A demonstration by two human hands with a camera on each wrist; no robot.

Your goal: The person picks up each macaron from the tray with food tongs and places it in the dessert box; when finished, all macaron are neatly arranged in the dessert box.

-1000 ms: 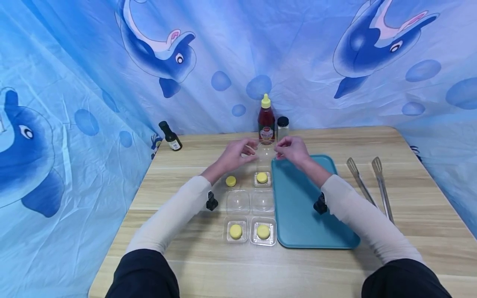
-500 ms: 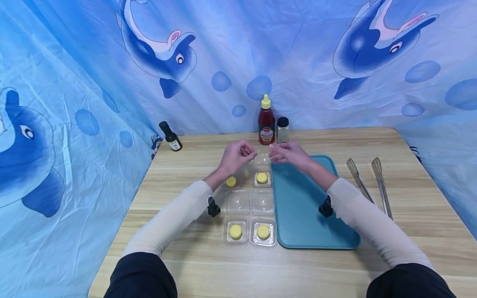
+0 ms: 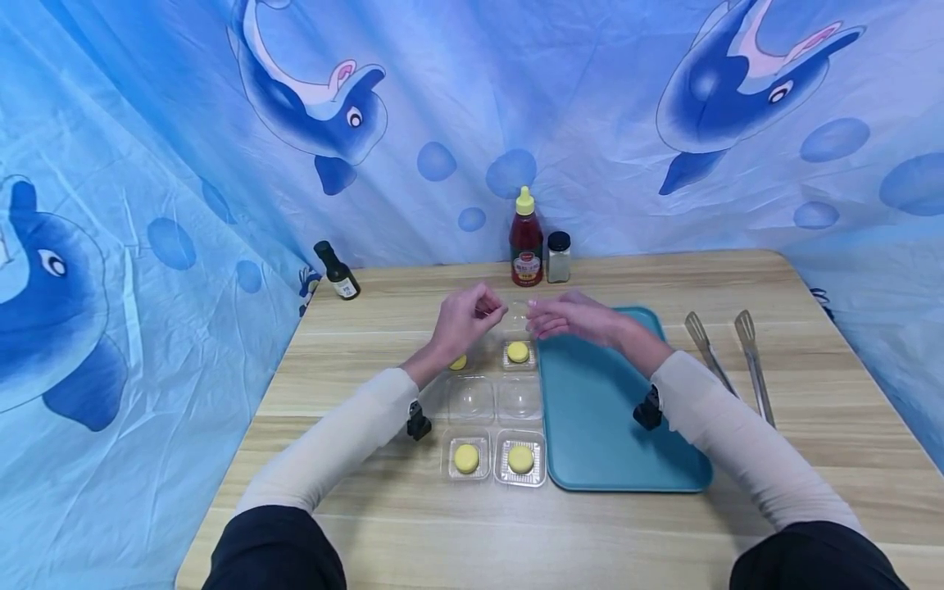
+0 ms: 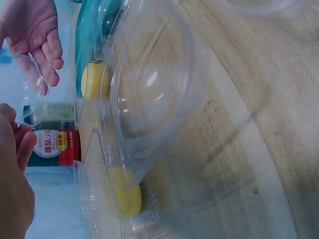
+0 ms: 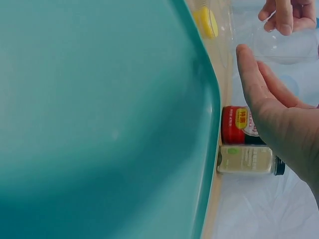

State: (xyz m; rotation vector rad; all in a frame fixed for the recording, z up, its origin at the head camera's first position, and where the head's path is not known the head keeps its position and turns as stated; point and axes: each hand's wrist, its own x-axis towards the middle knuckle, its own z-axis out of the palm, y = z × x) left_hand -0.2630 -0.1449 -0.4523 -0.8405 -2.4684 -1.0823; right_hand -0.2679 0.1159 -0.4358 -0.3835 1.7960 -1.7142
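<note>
Over the back right clear plastic box (image 3: pixel 529 360), a clear domed lid (image 3: pixel 517 317) stands raised between both hands. My left hand (image 3: pixel 469 315) pinches the lid's left edge with thumb and fingers. My right hand (image 3: pixel 571 318) is at its right side, fingers nearly straight and thumb apart; in the left wrist view its fingertips overlap the lid. A round yellow cake (image 3: pixel 518 351) sits in that box. Another yellow cake (image 3: pixel 459 362) is partly hidden behind my left forearm. Two open boxes in front hold a left cake (image 3: pixel 466 459) and a right cake (image 3: pixel 520 460).
A teal tray (image 3: pixel 627 426) lies right of the boxes, under my right forearm. Metal tongs (image 3: pixel 755 369) lie spread farther right. At the back stand a red sauce bottle (image 3: pixel 526 246) and a black-capped jar (image 3: pixel 558 260); a small dark bottle (image 3: pixel 337 270) is at the back left.
Both hands have come slightly nearer the body, the clear lid moving down with them. My right hand's fingers have gone from a bent pinch to straighter.
</note>
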